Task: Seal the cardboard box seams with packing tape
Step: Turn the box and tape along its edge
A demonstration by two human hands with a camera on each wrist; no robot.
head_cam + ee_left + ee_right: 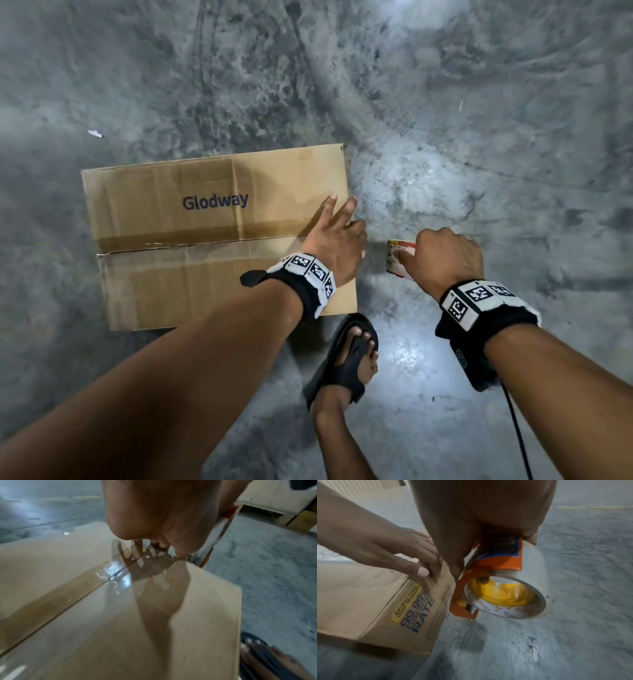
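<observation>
A brown cardboard box point(171, 281) marked "Glodway" lies on the concrete floor. A centre seam point(188, 245) runs across its top, and glossy clear tape point(113, 573) covers that seam. My left hand point(337, 233) rests flat on the box's right end, fingers straight and thumb over the edge point(423, 572). Just right of the box, my right hand point(445, 257) grips an orange tape dispenser point(496, 565) with a clear tape roll point(532, 574). The dispenser hangs beside the box's printed end face point(412, 612), close to the floor.
My foot in a black sandal point(349, 356) stands against the box's near right corner. A black cable point(517, 428) trails from the right wrist. A small white scrap point(95, 134) lies on the floor at far left. Pale boards or crates point(274, 503) stand beyond.
</observation>
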